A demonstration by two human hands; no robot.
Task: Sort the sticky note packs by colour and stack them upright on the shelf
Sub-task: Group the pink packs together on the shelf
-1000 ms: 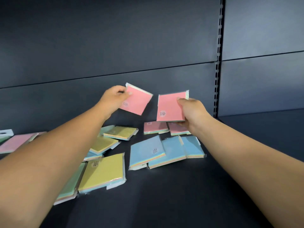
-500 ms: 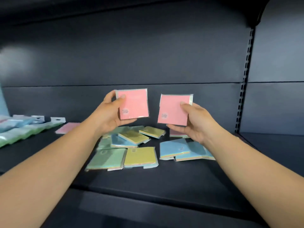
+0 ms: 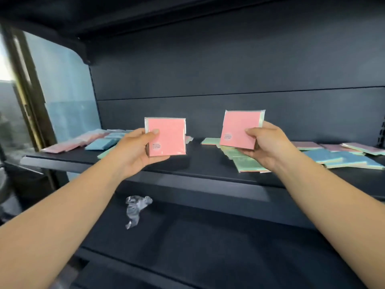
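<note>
- My left hand [image 3: 135, 150] grips a pink pack [image 3: 166, 138]: the thumb [image 3: 153, 133] is curled over its front face near the left edge, and the other fingers wrap behind and under it.
- That left pack stands upright, face toward me, held in the air above the front of the shelf [image 3: 187, 163], not touching it.
- My right hand [image 3: 264, 143] grips a second pink pack [image 3: 239, 129], thumb pressed on the front near the right edge, the other fingers curled below and behind.
- This right pack is upright too but tilted slightly clockwise, raised a little higher than the left one; the two are well apart.
- Each pink face carries a small round label near its lower left corner; I cannot read it.
- Under my right hand lies a loose heap of green packs [image 3: 248, 161], flat on the shelf.
- Farther right, blue packs [image 3: 341, 156] lie flat, with pinkish packs [image 3: 310, 145] behind them, nearer the back wall.
- To the left, a blue pack [image 3: 100, 143] lies flat, and beside it a blurred row of pink packs [image 3: 66, 145] runs toward the shelf's left end.
- On the lower shelf [image 3: 208, 236], below my left wrist, sits a crumpled scrap of clear wrap [image 3: 135, 207].
- At far left I see a glass panel [image 3: 66, 90] in a dark frame.
</note>
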